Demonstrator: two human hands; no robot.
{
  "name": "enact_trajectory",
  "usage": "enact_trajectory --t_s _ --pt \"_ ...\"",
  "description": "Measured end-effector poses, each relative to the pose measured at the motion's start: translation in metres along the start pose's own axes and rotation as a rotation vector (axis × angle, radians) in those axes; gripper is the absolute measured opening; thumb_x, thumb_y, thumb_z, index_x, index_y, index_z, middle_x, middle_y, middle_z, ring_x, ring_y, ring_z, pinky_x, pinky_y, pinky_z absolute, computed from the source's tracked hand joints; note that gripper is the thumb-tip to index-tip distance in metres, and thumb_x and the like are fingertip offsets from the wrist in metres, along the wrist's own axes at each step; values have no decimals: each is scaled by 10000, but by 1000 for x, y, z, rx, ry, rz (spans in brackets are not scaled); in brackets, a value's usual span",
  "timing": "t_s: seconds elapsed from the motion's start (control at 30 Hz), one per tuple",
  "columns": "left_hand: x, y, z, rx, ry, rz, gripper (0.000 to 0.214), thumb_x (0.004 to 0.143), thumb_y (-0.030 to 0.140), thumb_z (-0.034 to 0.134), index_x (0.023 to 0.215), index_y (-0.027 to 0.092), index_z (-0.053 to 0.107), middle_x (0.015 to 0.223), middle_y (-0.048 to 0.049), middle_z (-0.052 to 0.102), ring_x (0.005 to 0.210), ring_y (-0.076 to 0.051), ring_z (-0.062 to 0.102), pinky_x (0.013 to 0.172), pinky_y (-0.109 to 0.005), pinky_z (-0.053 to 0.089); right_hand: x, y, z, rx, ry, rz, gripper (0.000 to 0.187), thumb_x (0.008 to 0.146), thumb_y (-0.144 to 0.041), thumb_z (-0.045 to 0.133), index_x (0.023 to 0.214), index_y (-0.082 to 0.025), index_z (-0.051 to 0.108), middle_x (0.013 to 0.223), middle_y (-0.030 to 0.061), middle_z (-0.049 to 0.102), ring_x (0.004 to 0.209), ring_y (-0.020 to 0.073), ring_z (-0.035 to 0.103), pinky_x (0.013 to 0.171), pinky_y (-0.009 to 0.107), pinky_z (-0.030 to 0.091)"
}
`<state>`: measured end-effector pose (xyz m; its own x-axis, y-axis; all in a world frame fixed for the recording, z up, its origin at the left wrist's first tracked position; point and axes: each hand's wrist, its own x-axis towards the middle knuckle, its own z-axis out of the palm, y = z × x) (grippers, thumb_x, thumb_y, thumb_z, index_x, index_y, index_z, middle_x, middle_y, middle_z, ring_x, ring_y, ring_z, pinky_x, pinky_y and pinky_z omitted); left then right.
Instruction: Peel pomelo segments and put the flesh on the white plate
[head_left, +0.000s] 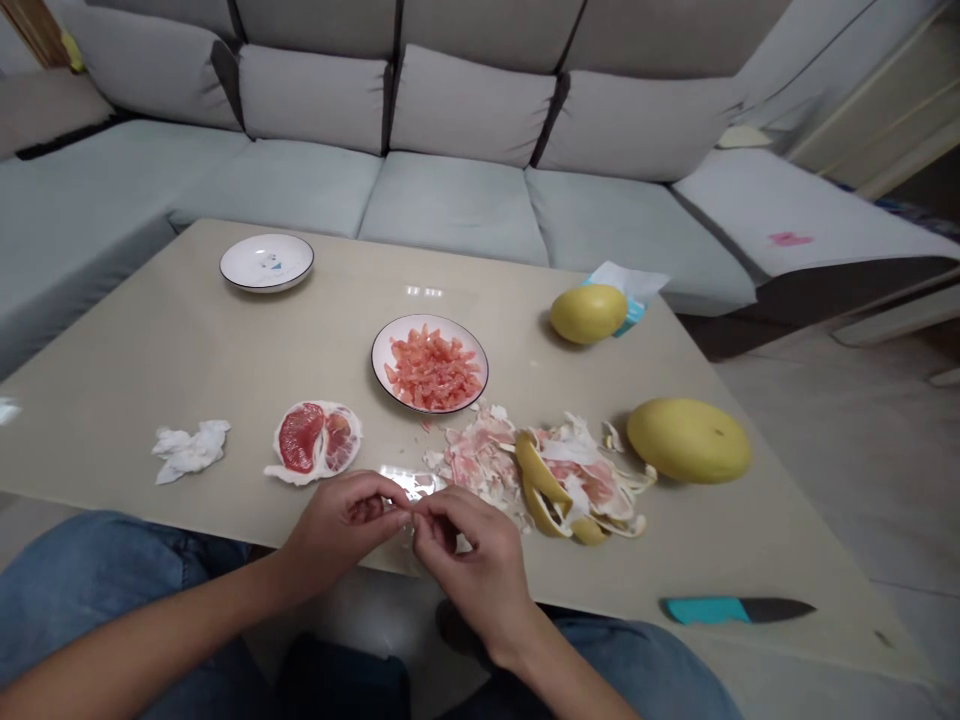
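My left hand and my right hand meet fingertip to fingertip over the table's near edge. Both are closed in a pinch, and whatever lies between the fingertips is too small to make out. Just beyond my left hand rests an opened piece of red pomelo with white pith around it. A heap of pale membrane scraps lies beyond my right hand, with yellow pomelo peel at its right side. Farther back, a dark-rimmed white plate holds a pile of peeled red pomelo flesh.
Two whole pomelos, one nearer and one farther, sit at the right. Behind the farther one is a tissue pack. A knife with a turquoise handle lies front right. Crumpled tissue and another plate are left.
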<state>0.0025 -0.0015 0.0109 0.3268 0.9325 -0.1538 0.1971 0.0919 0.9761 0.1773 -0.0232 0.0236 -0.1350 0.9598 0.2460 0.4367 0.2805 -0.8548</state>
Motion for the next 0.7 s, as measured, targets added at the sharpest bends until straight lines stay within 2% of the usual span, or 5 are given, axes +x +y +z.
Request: enact_trajectory --t_s 0.1,0.17,0.3,0.47,0.7 --pt "1 3 0 -213 -47 -95 182 750 325 722 848 174 696 789 -32 659 743 -165 570 682 -261 432 1 -1 2 67 21 61 123 777 -134 568 713 -196 651 606 -5 572 526 115 495 487 226 399" --pt "2 5 1 -333 -68 -178 192 731 321 743 827 166 684 739 -9 637 669 -127 538 614 -230 406 2 -2 2 102 24 102 116 763 -144 572 690 -194 645 598 -7 570 515 112 490 477 220 398" --pt "3 8 3 -551 -91 -329 232 711 335 769 802 155 652 636 43 545 478 -38 328 446 -179 223 3 -1 1 137 28 154 109 751 -164 579 666 -188 643 590 -8 570 510 109 481 474 214 403" --pt "4 6 1 -749 -103 -396 216 740 292 762 852 147 647 724 17 548 549 -37 385 479 -154 263 4 0 0 168 14 166 99 754 -162 582 681 -186 644 611 -9 576 518 106 484 483 214 410" --pt "4 5 0 -831 -138 -407 172 791 257 721 886 137 643 836 -18 575 579 -36 392 504 -144 286 5 1 -3 135 21 96 101 807 -150 580 783 -189 670 664 3 600 565 115 521 516 224 433"
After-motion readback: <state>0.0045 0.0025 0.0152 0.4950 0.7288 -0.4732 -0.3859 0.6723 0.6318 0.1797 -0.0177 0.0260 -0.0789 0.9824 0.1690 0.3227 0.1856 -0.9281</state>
